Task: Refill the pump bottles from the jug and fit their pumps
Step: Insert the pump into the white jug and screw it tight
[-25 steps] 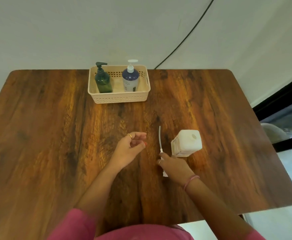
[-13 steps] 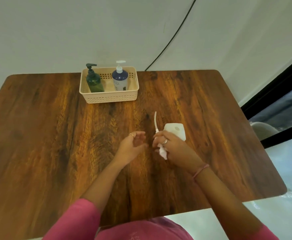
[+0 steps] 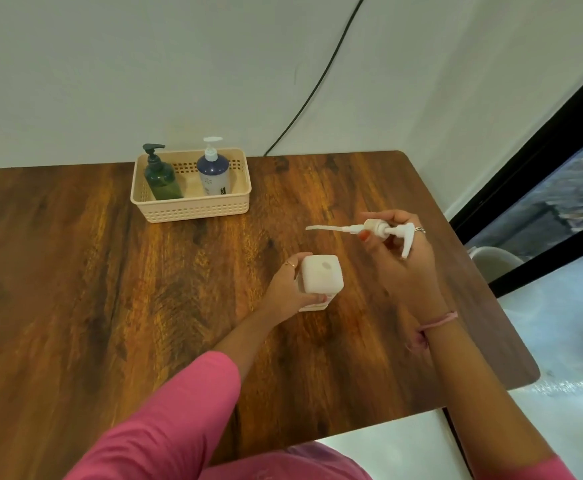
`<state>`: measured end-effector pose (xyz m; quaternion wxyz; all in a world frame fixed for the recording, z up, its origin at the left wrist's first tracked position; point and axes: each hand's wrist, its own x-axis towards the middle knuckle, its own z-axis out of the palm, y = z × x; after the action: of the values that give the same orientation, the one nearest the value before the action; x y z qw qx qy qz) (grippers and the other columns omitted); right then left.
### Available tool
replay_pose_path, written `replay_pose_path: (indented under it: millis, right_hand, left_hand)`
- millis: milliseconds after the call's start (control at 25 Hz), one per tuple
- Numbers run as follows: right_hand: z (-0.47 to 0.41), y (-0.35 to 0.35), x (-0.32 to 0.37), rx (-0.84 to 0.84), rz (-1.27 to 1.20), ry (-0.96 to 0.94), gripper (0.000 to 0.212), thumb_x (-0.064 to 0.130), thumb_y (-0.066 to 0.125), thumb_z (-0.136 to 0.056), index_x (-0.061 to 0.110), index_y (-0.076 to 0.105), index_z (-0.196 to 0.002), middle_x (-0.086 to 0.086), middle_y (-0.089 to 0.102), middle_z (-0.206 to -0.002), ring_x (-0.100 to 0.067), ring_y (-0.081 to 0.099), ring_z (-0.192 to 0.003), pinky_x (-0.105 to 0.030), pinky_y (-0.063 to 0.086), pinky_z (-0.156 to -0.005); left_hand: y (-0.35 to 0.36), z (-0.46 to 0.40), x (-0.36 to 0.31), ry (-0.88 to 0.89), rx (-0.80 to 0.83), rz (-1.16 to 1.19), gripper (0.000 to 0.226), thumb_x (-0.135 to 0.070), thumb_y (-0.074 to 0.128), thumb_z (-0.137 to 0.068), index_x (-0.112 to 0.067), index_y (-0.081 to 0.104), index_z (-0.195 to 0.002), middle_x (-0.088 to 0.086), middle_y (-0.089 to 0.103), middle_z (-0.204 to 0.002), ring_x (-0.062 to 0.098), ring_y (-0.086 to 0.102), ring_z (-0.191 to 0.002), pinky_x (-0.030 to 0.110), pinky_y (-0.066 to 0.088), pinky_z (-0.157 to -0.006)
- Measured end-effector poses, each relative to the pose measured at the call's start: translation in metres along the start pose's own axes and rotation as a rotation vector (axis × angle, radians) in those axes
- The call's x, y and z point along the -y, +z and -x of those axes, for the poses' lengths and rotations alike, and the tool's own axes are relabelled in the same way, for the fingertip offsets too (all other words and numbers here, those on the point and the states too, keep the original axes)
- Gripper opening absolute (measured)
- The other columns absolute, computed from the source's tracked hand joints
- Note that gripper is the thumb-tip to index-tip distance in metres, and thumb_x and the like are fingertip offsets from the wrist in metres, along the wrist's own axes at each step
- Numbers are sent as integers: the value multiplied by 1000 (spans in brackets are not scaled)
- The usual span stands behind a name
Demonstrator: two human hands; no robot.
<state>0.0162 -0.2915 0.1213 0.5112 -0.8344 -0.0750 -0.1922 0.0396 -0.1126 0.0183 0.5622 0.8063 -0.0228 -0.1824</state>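
Head view: white square bottle (image 3: 321, 279) is standing on the wooden table (image 3: 75, 289), open mouth facing up. Left hand (image 3: 288, 289) is gripping its side. Right hand (image 3: 399, 252) is pinching the white pump (image 3: 381, 230) above the table, tube pointing left. Beige basket (image 3: 193, 211) is holding two pump bottles (image 3: 161, 181) near the far edge.

Only the basket (image 3: 193, 209) blocks the table's (image 3: 75, 306) far edge.

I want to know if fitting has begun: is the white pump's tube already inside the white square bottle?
No: the right hand holds the white pump above the table, apart from the white square bottle.
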Motion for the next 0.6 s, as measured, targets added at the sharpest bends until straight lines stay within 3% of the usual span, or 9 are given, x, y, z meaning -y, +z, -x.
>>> replay_pose_path:
  millis: [80,200,240,440,600]
  right_hand:
    - [-1,-1,4,-23,-103,42,17,20,62,-91,15,58,-107,-3,67,-106,-20,66,-96,-39,57,-81]
    - [-8,0,14,-30,-262,82,19,17,61,-92,12,56,-109,-5,69,-105,-25,67,-96,-49,56,-82]
    - [-11,1,19,-32,-294,87,19,18,61,-92,12,56,-110,-4,69,-105,-25,67,-96,-49,56,-83]
    - [-27,11,41,-34,-386,101,25,20,62,-92,8,55,-113,-3,70,-105,-15,67,-90,-32,54,-79]
    - [-36,28,51,-1,-393,126,31,25,64,-89,8,56,-114,-5,70,-106,-18,69,-92,-33,56,-80]
  left_hand:
    - [-6,3,4,29,-94,96,75,-17,87,-68,-29,44,-128,-8,51,-124,12,48,-121,8,41,-80]
    - [-27,4,3,71,-201,174,74,-16,89,-63,-29,48,-123,-5,55,-125,11,50,-118,19,49,-85]
    - [-36,4,3,82,-211,168,75,-15,89,-62,-28,48,-124,-3,54,-127,13,50,-119,22,50,-87]
    - [-80,7,3,-11,-311,120,76,-12,88,-63,-33,45,-123,-4,51,-129,13,47,-120,15,45,-75]
    - [-106,14,1,-33,-386,106,77,-11,87,-64,-32,44,-125,-2,51,-132,15,46,-122,31,48,-91]
